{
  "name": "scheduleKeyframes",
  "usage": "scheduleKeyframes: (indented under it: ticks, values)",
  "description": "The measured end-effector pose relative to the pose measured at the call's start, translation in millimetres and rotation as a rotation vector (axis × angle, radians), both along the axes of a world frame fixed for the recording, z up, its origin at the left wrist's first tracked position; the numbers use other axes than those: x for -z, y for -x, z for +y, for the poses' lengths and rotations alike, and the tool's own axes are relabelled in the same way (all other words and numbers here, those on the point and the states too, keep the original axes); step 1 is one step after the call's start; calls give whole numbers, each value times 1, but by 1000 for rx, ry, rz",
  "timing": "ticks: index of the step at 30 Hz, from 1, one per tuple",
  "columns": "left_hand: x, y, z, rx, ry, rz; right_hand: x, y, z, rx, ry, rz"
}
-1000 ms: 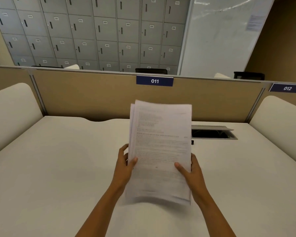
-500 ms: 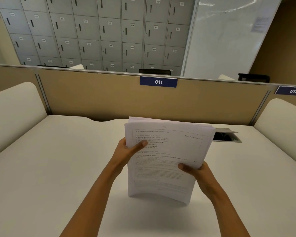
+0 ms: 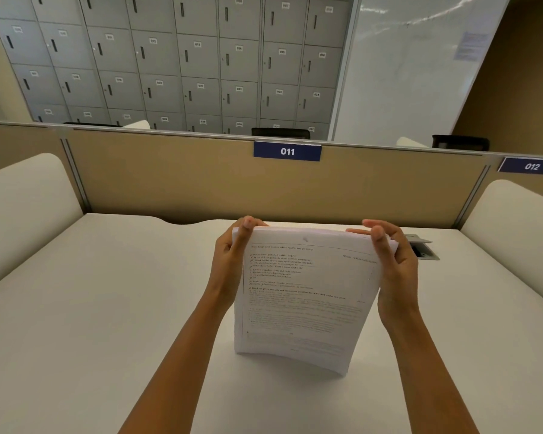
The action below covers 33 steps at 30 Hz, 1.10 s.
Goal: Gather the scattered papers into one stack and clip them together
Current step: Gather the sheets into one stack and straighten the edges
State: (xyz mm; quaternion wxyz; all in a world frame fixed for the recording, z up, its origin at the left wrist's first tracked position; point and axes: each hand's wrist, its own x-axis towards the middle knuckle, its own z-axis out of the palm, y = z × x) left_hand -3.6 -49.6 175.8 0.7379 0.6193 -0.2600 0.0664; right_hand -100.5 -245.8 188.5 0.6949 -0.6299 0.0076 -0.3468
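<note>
Both hands grip one stack of papers [image 3: 304, 296] standing on its lower edge on the white desk [image 3: 91, 308], printed sheet bowed toward the camera; left hand [image 3: 229, 261] and right hand [image 3: 395, 264] fingers clamp its top corners. Beyond the stack, a cable box [image 3: 423, 249] lies open.

Desk partition signs and locker numbers.
A blue sign [image 3: 287, 151] on the partition reads "011"; a second blue sign [image 3: 531, 166] to its right reads "012". The grey lockers [image 3: 201, 64] carry small number tags, among them 013 to 016. The print on the stack of papers [image 3: 304, 296] is too blurred to read.
</note>
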Motion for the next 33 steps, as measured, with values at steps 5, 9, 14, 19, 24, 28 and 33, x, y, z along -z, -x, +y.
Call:
scheduleKeyframes:
  ticks: [5,9,14,19,24,28,33]
  values:
    - [2,0,-1,-12,3,45,-4,-6,4,69,-32,31]
    - [2,0,-1,-6,10,27,-2,-7,2,81,10,31]
    - [6,-1,1,-4,70,-56,3,-6,0,40,23,-35]
    - [41,-6,9,74,-98,63,42,-5,-11,-58,52,83]
    - [77,-7,11,206,-322,285,91,-2,-20,-199,87,429]
    - [80,-9,8,170,-322,289,102,-6,-19,-197,91,495]
    - [79,-8,10,171,-186,322,102,-12,-20,-220,83,451]
